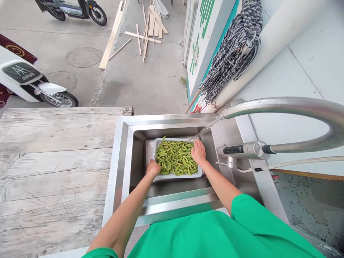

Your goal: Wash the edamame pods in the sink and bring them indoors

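Note:
A pale grey rectangular tray (178,176) full of green edamame pods (175,157) is down in the basin of the steel sink (124,154). My left hand (153,168) is closed on the tray's left edge, its fingertips partly hidden. At the opposite edge, my right hand (198,152) grips the rim near the back right corner. A thin stream of water (205,128) runs from the curved faucet (290,104) and comes down by the right hand and the tray's back right corner.
Left of the sink is a weathered wooden table (59,172). A mop (236,50) hangs beside a white pipe (271,39) at the right. Scooters, one white (29,79), and loose wooden boards (152,28) are on the pavement beyond.

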The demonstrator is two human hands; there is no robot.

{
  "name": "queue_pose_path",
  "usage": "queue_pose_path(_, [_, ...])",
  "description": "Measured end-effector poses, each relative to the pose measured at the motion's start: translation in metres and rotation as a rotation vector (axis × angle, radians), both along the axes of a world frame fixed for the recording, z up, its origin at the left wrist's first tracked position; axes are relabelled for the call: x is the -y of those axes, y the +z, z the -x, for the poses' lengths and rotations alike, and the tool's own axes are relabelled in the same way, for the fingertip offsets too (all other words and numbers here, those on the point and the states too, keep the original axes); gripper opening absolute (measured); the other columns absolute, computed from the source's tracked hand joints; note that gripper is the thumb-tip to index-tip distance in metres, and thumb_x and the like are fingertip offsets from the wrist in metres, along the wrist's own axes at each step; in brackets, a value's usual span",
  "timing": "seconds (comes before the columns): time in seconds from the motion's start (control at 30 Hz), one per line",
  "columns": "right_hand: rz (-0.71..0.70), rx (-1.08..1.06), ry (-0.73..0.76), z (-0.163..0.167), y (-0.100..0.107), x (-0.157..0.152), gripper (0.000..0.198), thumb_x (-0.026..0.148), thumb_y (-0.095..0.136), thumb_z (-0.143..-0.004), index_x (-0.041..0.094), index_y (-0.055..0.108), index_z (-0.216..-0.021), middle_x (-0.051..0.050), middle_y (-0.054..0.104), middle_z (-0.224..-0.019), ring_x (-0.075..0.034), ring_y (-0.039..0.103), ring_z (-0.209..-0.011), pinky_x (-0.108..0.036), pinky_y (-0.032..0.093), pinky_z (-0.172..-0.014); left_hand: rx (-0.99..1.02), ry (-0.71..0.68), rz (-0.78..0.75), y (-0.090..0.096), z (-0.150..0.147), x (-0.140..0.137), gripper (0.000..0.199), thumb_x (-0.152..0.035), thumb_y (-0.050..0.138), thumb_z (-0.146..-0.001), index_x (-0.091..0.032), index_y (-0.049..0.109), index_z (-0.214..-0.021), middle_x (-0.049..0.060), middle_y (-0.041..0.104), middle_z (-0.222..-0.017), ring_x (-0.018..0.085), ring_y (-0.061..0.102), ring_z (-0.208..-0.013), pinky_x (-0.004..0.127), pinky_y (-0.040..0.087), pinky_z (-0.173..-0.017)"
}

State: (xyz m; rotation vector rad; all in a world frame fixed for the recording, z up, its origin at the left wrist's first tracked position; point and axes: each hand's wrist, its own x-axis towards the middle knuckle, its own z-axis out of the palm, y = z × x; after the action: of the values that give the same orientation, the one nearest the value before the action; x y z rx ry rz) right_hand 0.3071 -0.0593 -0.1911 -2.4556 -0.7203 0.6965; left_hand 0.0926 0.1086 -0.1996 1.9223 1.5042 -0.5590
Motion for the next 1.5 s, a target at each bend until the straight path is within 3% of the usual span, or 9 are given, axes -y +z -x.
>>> queue_pose_path(0.13, [0.166,-0.182,-0.307,-0.020,-0.017,-0.001,0.060,0.025,0.041,-0.085,0.011,0.026,-0.142,-0.016,0.032,-0.144,-0.026,0.027,-0.135,-0.042,0.024,-0.109,0.000,-0.001,-0.049,0.005,-0.001,-0.002,0.043,-0.018,0.056,-0.071,-0.006,0.054,-0.112,0.026,0.065,-0.102,0.034,0.063,-0.096,0.039,0.047,-0.076])
queue_pose_path(0.33, [0.223,-0.302,-0.419,-0.008,-0.038,0.015,0.050,0.038,0.043,-0.085,0.011,0.048,-0.126,-0.021,0.056,-0.122,-0.030,0.051,-0.118,-0.040,0.040,-0.095,0.241,-0.156,-0.248,0.017,-0.047,-0.043,0.051,-0.024,0.042,-0.084,-0.012,0.038,-0.134,0.019,0.047,-0.135,0.026,0.044,-0.124,0.034,0.035,-0.099])
queue_pose_path(0.53, [0.280,-0.292,-0.456,0.005,-0.046,0.028,0.047,0.046,0.038,-0.087,0.014,0.053,-0.116,-0.021,0.058,-0.118,-0.030,0.054,-0.114,-0.042,0.042,-0.091,0.317,-0.271,-0.163,0.004,-0.103,-0.075,0.033,-0.022,0.052,-0.079,-0.018,0.062,-0.111,0.014,0.063,-0.116,0.026,0.053,-0.114,0.037,0.037,-0.097])
queue_pose_path(0.63, [0.285,-0.289,-0.443,0.008,-0.045,0.034,0.046,0.050,0.036,-0.087,0.016,0.057,-0.110,-0.020,0.061,-0.114,-0.029,0.055,-0.112,-0.042,0.042,-0.090,0.377,-0.294,-0.175,0.003,-0.086,-0.057,0.033,-0.018,0.054,-0.077,-0.025,0.063,-0.108,0.006,0.052,-0.133,0.021,0.041,-0.127,0.032,0.029,-0.104])
queue_pose_path(0.7, [0.263,-0.295,-0.435,0.010,-0.043,0.036,0.046,0.054,0.034,-0.087,0.019,0.059,-0.104,-0.017,0.063,-0.109,-0.028,0.056,-0.111,-0.040,0.042,-0.090,0.357,-0.161,-0.235,0.003,-0.061,-0.042,0.038,-0.023,0.049,-0.080,-0.022,0.058,-0.117,0.009,0.046,-0.138,0.022,0.037,-0.130,0.034,0.030,-0.104])
queue_pose_path(0.8, [0.201,-0.281,-0.439,0.012,-0.038,0.033,0.050,0.058,0.031,-0.086,0.020,0.062,-0.094,-0.015,0.065,-0.104,-0.028,0.058,-0.107,-0.038,0.043,-0.088,0.222,0.076,-0.254,0.000,-0.028,-0.030,0.040,-0.028,0.035,-0.087,-0.010,0.058,-0.115,0.022,0.060,-0.116,0.031,0.054,-0.113,0.043,0.042,-0.090])
queue_pose_path(1.03, [0.065,-0.182,-0.443,0.020,-0.018,0.022,0.065,0.065,0.015,-0.085,0.024,0.065,-0.080,-0.012,0.069,-0.090,-0.027,0.062,-0.091,-0.032,0.043,-0.076,0.175,0.088,-0.240,-0.005,-0.003,-0.037,0.044,-0.032,0.022,-0.092,-0.017,0.063,-0.095,0.016,0.068,-0.097,0.028,0.062,-0.095,0.035,0.046,-0.078])
queue_pose_path(1.4, [0.075,-0.160,-0.469,0.017,-0.039,0.027,0.068,0.067,0.018,-0.083,0.020,0.062,-0.062,-0.012,0.066,-0.069,-0.022,0.057,-0.065,-0.028,0.037,-0.057,0.242,-0.053,-0.309,0.063,0.016,-0.030,0.043,-0.042,0.026,-0.090,-0.020,0.060,-0.078,0.010,0.067,-0.077,0.026,0.062,-0.079,0.031,0.040,-0.067])
queue_pose_path(1.5, [0.070,-0.125,-0.470,0.013,-0.042,0.028,0.068,0.067,0.019,-0.083,0.018,0.060,-0.059,-0.011,0.063,-0.063,-0.019,0.052,-0.060,-0.026,0.033,-0.054,0.305,-0.064,-0.311,0.066,0.025,-0.018,0.044,-0.045,0.025,-0.091,-0.020,0.058,-0.077,0.008,0.066,-0.078,0.022,0.061,-0.078,0.029,0.040,-0.067])
